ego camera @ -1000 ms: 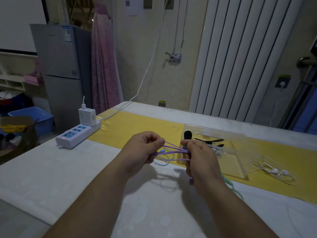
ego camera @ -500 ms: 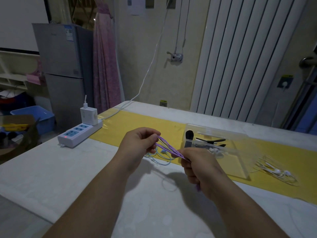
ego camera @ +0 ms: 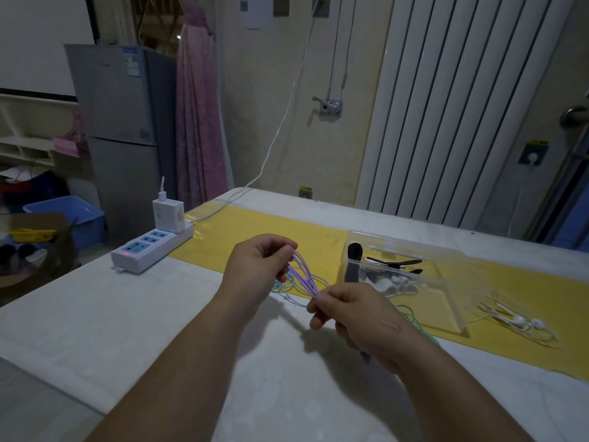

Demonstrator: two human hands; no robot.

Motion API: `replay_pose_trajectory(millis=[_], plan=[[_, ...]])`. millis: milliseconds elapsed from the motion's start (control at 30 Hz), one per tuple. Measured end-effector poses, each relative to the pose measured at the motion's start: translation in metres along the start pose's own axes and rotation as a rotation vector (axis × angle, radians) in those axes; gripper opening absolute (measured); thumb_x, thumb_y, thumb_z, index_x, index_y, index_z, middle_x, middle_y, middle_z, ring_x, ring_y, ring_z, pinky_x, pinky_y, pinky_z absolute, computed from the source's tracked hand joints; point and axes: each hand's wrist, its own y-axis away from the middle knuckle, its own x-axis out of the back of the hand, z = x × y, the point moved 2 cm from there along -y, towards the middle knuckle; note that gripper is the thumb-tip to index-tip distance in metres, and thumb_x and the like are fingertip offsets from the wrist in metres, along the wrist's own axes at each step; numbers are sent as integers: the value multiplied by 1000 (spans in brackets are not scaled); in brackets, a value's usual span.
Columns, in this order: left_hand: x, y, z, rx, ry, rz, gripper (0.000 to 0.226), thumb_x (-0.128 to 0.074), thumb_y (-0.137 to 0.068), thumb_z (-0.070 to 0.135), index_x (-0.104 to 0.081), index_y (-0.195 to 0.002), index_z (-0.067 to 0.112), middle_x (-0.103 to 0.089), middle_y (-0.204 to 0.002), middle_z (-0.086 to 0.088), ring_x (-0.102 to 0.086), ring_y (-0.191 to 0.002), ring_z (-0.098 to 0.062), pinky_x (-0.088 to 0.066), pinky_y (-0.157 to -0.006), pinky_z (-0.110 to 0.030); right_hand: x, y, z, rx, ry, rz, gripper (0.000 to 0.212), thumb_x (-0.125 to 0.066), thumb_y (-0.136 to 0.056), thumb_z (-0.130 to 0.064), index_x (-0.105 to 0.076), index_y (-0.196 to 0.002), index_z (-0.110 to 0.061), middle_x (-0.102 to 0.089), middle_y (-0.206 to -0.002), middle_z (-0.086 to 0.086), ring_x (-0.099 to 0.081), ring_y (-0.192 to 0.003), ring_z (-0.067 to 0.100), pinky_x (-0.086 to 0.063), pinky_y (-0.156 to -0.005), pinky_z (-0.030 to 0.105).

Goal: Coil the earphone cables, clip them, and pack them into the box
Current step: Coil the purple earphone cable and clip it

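A coiled purple earphone cable stretches between my two hands above the table. My left hand pinches its upper end and my right hand pinches its lower end. A light blue earphone cable lies on the table beneath them. A green cable shows behind my right wrist. The clear plastic box stands open on the yellow strip, holding black clips and white earphones. Another white earphone set lies right of the box.
A white power strip with a charger plugged in sits at the table's left edge, its cord running up the wall. A fridge and a blue bin stand beyond the table on the left. A white radiator panel lines the back wall.
My right hand has dropped lower and nearer to me, so the purple coil now slants down from left to right. My left hand has risen slightly.
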Motion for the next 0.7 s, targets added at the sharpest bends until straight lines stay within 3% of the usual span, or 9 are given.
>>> replay_pose_trajectory(millis=[100, 233, 333, 400, 533, 700], plan=[[1, 0, 0, -5, -18, 15, 15, -59, -91, -2, -70, -86, 7, -59, -67, -8, -50, -50, -11, -46, -50, -20, 1, 1, -1, 10, 7, -61, 21, -52, -97, -23, -70, -89, -17, -62, -64, -6, -42, -41, 11, -33, -36, 22], [2, -1, 1, -8, -41, 28, 15, -60, -91, -1, -70, -86, 9, -61, -68, -8, -52, -51, -13, -49, -53, -23, 4, -1, -2, 30, 149, -26, 28, -48, -98, -27, -66, -78, -21, -47, -57, -10, -38, -37, -1, -27, -38, 13], [3, -2, -1, -6, -45, 61, 17, -60, -91, 1, -71, -85, 12, -63, -69, -10, -53, -55, -18, -50, -60, -30, 1, -3, -2, -15, 27, 40, 37, -43, -96, -41, -61, -68, -23, -42, -51, -11, -33, -38, 2, -26, -44, 23], [5, -3, -1, 7, -29, 78, 17, -60, -91, 1, -71, -84, 13, -63, -70, -9, -53, -57, -18, -51, -63, -31, -4, -4, -3, 4, 7, 57, 47, -38, -98, -51, -61, -68, -23, -41, -49, -12, -33, -39, 2, -25, -45, 22], [6, -2, -1, 1, -15, 133, 19, -61, -90, 1, -71, -83, 15, -63, -69, -6, -54, -53, -14, -51, -61, -29, -9, -5, -9, 112, 68, 134, 40, -44, -99, -38, -60, -67, -21, -41, -51, -10, -34, -46, 6, -26, -52, 26], [6, -3, -4, -47, -47, 183, 20, -62, -90, 4, -71, -82, 19, -65, -66, 3, -56, -52, -11, -52, -62, -31, -10, -4, -15, 183, 225, 234, 34, -49, -98, -33, -60, -67, -23, -48, -58, -7, -43, -57, 4, -29, -51, 19]])
